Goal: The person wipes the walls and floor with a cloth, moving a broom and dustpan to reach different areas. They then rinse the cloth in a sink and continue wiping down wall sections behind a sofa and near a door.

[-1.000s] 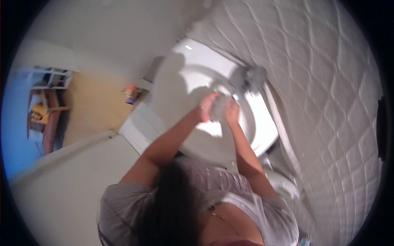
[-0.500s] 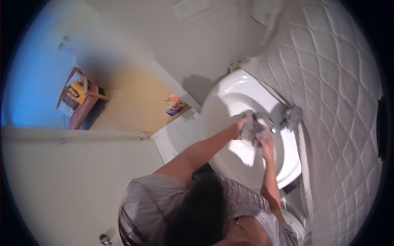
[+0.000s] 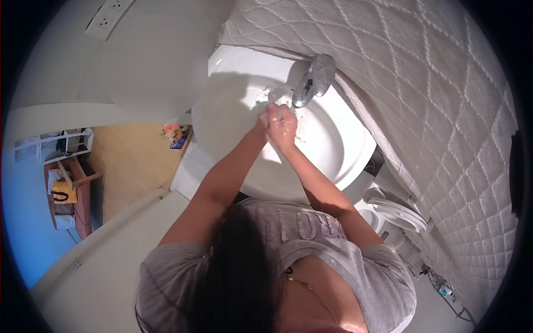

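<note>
One white sink (image 3: 233, 133) takes the middle of the view, and here are both hands, together over its bowl! The left hand (image 3: 263, 119) meets the right hand (image 3: 283, 129) just in from the sink's far edge, and the skin of the right hand glistens wet. What a tight clasp: the two hands press against each other, fingers curled and closed rather than spread. Is anything pinched inside? The pictures do not show it, so there is no telling.

Up at the sink's far right edge stands the silver tap (image 3: 312, 80), its spout angled down toward the bowl, its tip near the right hand and apart from it. Around the fingers, clear splashes (image 3: 300, 129) and droplets dot the white bowl. A quilted cover (image 3: 388, 72) hangs along the sink's far and right edges, behind the tap.

Off to the right, beyond the sink's near right edge, there is a toilet (image 3: 397, 215), its lid tilted up. And over on the left, past the sink's left edge, pinkish-orange flowers (image 3: 171, 131) sit by a small blue item (image 3: 177, 143), with a yellow bag (image 3: 65, 193) farther out on a reddish-brown seat (image 3: 83, 202).
</note>
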Demonstrator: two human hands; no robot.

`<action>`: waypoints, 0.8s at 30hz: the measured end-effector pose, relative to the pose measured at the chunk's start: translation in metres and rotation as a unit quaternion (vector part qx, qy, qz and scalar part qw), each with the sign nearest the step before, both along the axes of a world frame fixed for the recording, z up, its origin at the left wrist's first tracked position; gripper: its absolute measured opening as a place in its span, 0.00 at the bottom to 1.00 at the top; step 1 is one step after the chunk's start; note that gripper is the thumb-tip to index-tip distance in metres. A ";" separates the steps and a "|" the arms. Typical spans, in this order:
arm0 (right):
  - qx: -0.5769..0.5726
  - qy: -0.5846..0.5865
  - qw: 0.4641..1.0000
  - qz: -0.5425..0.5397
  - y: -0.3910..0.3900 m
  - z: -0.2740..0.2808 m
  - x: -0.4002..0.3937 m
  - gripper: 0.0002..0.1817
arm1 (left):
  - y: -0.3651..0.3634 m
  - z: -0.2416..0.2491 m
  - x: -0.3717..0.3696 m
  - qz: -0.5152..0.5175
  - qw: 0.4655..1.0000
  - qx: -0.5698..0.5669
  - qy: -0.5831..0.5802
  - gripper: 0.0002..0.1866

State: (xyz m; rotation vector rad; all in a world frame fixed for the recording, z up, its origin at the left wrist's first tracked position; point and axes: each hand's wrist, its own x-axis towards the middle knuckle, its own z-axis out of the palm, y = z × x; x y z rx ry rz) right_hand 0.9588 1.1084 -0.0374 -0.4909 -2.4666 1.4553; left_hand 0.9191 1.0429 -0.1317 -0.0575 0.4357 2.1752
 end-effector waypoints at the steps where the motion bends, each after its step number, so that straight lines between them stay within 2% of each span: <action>1: -0.011 0.001 0.999 -0.036 0.010 -0.013 -0.002 0.14 | 0.008 0.017 -0.003 0.006 0.980 -0.200 -0.019 0.21; 2: -0.023 0.002 0.997 -0.073 0.023 -0.030 -0.003 0.12 | 0.013 0.029 -0.004 0.011 0.919 -0.393 -0.036 0.22; 3: 0.043 -0.022 0.999 -0.014 0.047 -0.056 0.000 0.11 | 0.011 0.037 -0.004 -0.022 0.887 -0.457 0.065 0.23; 5: 0.015 -0.102 0.992 0.070 0.062 -0.035 -0.001 0.10 | -0.004 0.053 -0.004 -0.080 0.783 -0.559 0.261 0.25; 6: -0.006 -0.135 0.982 0.134 0.068 -0.036 -0.002 0.11 | -0.007 0.068 -0.006 -0.100 0.709 -0.599 0.359 0.24; 8: -0.050 -0.199 0.943 0.260 0.078 -0.037 -0.003 0.14 | -0.021 0.096 -0.012 -0.104 0.707 -0.568 0.409 0.22; 9: -0.078 -0.193 0.944 0.258 0.082 -0.025 -0.003 0.14 | -0.027 0.102 -0.015 -0.105 0.705 -0.551 0.434 0.21; 11: -0.146 -0.142 0.954 0.219 0.088 -0.019 -0.004 0.13 | -0.041 0.087 -0.020 -0.036 0.826 -0.508 0.243 0.25; 12: -0.184 -0.096 0.961 0.185 0.087 -0.019 -0.005 0.13 | -0.044 0.076 -0.020 -0.001 0.868 -0.476 0.142 0.27; 15: -0.338 -0.110 0.932 0.067 0.049 0.003 -0.002 0.11 | -0.039 0.035 -0.007 0.057 0.903 -0.421 -0.063 0.29; 17: -0.139 0.011 0.986 0.087 0.009 -0.003 0.006 0.13 | -0.035 0.011 0.004 0.045 0.952 -0.300 -0.036 0.27; 18: 0.028 0.087 0.985 0.147 -0.004 -0.010 0.010 0.12 | -0.033 0.001 0.009 0.040 0.970 -0.238 -0.022 0.27; 21: 0.151 0.156 0.966 0.138 0.005 -0.019 0.009 0.12 | -0.026 -0.020 0.017 0.027 0.998 -0.043 0.022 0.24; 22: 0.130 0.147 0.979 0.051 0.012 -0.019 0.005 0.12 | -0.025 -0.025 0.016 0.022 0.999 0.023 0.038 0.23; 23: 0.108 0.115 0.986 0.045 0.027 -0.028 0.001 0.12 | -0.028 -0.019 0.015 -0.019 0.980 -0.153 0.122 0.23; 24: 0.087 0.083 0.992 0.039 0.047 -0.044 -0.002 0.12 | -0.033 -0.005 0.014 -0.058 0.923 -0.323 0.201 0.22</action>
